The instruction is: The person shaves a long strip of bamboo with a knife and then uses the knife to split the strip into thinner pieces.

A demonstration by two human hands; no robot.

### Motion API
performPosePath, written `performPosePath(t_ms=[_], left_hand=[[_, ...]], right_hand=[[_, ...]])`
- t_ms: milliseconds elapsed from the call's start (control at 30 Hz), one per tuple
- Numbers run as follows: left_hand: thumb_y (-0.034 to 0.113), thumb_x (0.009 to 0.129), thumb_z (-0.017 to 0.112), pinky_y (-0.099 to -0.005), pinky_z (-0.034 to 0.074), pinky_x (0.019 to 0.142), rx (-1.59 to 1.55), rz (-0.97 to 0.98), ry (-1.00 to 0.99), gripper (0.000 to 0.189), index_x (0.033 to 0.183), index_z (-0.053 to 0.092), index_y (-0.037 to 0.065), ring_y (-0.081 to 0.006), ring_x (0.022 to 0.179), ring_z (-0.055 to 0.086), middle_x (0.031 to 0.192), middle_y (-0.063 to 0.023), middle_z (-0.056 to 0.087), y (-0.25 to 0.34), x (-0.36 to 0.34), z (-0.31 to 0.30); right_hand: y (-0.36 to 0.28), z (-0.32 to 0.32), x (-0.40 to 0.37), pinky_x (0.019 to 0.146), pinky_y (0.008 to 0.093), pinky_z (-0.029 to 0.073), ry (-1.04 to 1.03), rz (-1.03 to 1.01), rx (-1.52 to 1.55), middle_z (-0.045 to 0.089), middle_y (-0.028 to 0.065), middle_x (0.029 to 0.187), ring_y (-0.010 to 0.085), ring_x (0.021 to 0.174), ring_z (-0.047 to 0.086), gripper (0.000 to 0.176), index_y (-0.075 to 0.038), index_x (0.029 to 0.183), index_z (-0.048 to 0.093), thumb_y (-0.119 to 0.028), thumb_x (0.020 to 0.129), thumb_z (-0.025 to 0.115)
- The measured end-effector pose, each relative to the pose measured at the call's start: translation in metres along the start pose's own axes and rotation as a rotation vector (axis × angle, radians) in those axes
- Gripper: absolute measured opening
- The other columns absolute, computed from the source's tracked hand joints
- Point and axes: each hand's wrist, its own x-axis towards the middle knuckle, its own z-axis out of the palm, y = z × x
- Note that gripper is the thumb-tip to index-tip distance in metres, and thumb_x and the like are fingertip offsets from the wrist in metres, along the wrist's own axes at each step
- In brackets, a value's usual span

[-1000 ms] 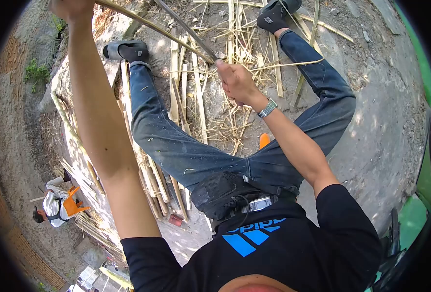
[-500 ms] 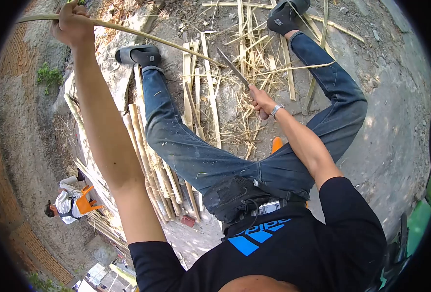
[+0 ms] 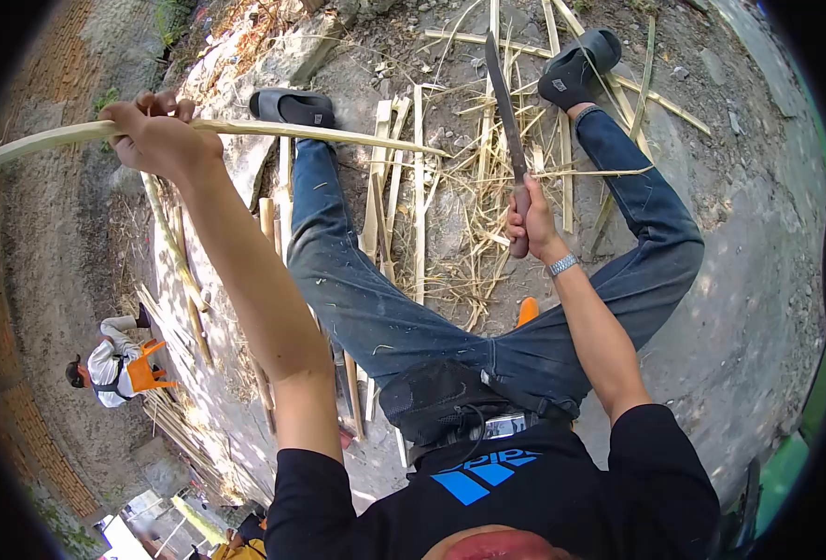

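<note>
The left grip (image 3: 163, 138) is held out to the side, its fingers bent around a long pale strip (image 3: 315, 134). The strip runs past the hand at both sides: one end reaches the far left of the view, and the other tapers to a point over the ground (image 3: 758, 177) between the legs (image 3: 399, 303). Whether that tip touches anything below, I cannot tell.

The right grip (image 3: 532, 222) is closed around the brown handle of a knife (image 3: 505, 103). The long dark blade points away from the body, apart from the strip. A watch (image 3: 564, 265) circles the right wrist.

Shavings (image 3: 484, 201) lie in a tangle between the legs, with flat slats (image 3: 420, 196) among and beside them. One slat crosses another near the right sandal (image 3: 598, 50). Poles (image 3: 186, 271) lie outside the left leg. An orange object (image 3: 528, 311) shows beside the right thigh. Well apart, at the left, is a co-worker (image 3: 105, 366) in a dark cap, against an orange chair (image 3: 145, 372).
</note>
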Motion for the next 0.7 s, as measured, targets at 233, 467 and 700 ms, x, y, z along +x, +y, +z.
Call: performPosePath(t_ms=[233, 467, 700], left_hand=[[0.067, 0.096, 0.05, -0.0241, 0.016, 0.044, -0.236, 0.046, -0.467, 0.059, 0.068, 0.037, 0.017, -0.0067, 0.048, 0.021, 0.053, 0.0047, 0.026, 0.078, 0.004, -0.044], [0.077, 0.082, 0.063, -0.0244, 0.014, 0.044, -0.42, -0.211, -0.809, 0.066, 0.064, 0.033, 0.021, -0.0058, 0.044, 0.017, 0.05, 0.0074, 0.022, 0.074, 0.008, -0.078], [0.081, 0.083, 0.057, -0.0262, 0.01, 0.044, -0.32, -0.173, -0.73, 0.071, 0.064, 0.026, 0.02, -0.0065, 0.046, 0.013, 0.053, 0.0071, 0.019, 0.049, 0.007, -0.057]], right_hand=[[0.022, 0.001, -0.009, 0.04, 0.024, 0.034, 0.103, 0.101, 0.009, 0.042, -0.0017, 0.059, 0.0084, 0.045, 0.039, 0.051, -0.011, 0.084, 0.046, -0.06, 0.096, 0.051], [0.034, 0.039, -0.028, 0.04, 0.0221, 0.034, -0.074, -0.043, -0.162, 0.043, -0.0011, 0.061, 0.007, 0.047, 0.041, 0.043, -0.01, 0.079, 0.047, -0.048, 0.095, 0.061], [0.011, 0.101, -0.074, 0.037, 0.0231, 0.033, -0.159, -0.153, -0.366, 0.044, -0.0001, 0.058, 0.007, 0.044, 0.041, 0.059, -0.007, 0.074, 0.046, -0.061, 0.098, 0.053]])
